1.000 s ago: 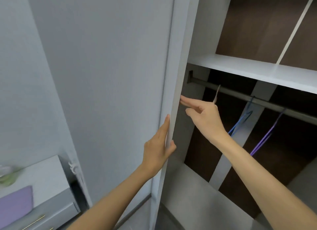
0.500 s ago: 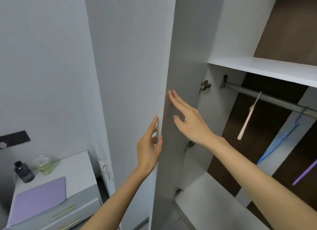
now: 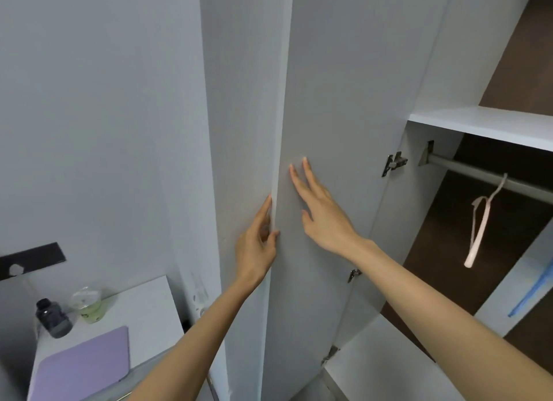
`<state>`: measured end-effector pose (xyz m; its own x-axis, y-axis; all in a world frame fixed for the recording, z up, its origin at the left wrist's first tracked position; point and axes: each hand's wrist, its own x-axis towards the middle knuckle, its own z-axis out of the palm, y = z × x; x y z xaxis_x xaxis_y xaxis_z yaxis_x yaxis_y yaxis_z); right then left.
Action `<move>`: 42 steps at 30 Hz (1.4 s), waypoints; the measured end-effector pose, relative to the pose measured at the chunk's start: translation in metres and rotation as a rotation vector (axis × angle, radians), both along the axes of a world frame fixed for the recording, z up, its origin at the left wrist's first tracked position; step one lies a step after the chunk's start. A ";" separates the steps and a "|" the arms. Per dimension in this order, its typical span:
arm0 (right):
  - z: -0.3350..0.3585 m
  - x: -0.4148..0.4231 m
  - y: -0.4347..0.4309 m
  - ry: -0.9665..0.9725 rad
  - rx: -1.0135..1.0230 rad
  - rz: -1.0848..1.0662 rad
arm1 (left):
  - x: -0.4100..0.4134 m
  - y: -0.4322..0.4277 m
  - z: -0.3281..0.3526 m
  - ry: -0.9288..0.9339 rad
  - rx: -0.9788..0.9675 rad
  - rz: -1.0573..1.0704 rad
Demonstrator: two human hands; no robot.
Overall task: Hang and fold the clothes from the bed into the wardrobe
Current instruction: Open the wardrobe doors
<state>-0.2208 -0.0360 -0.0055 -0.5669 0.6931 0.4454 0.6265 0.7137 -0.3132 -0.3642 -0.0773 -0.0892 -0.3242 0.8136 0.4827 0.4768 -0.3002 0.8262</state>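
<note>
A tall pale grey wardrobe door [image 3: 335, 101] stands swung wide open in front of me. My left hand [image 3: 256, 239] holds its free edge, fingers on the outer face and thumb on the inner side. My right hand [image 3: 321, 212] presses flat on the inner face with straight fingers. Inside the wardrobe a metal rail [image 3: 490, 177] carries a white hanger [image 3: 478, 227], and a blue hanger [image 3: 535, 293] shows at the right edge. No clothes are in view.
A white shelf [image 3: 490, 125] runs above the rail and a lower white board [image 3: 386, 367] lies below. At the lower left a bedside cabinet [image 3: 149, 302] holds a purple pad [image 3: 83, 367], a dark bottle [image 3: 54, 318] and a clear cup [image 3: 88, 305].
The door has swung further open to the left. My right hand moved from the door's edge onto its inner face and flattened. My view turned left, bringing the cabinet in.
</note>
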 end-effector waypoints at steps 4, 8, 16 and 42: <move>-0.005 0.003 0.008 0.017 -0.004 -0.009 | -0.004 0.004 -0.003 0.024 0.002 -0.027; -0.005 0.013 0.006 -0.014 -0.065 0.010 | -0.008 0.002 -0.003 0.056 -0.060 -0.121; -0.004 0.056 -0.031 0.103 -0.011 -0.190 | 0.009 -0.046 0.017 0.095 0.067 -0.118; -0.108 0.188 -0.334 -0.069 -0.332 -1.143 | 0.175 -0.145 -0.031 0.824 -0.048 -0.887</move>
<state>-0.0325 -0.3698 -0.1137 0.4381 0.8877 0.1415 0.8694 -0.3783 -0.3180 -0.1888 -0.2223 -0.1197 0.7453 0.6203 0.2446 0.5097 -0.7665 0.3908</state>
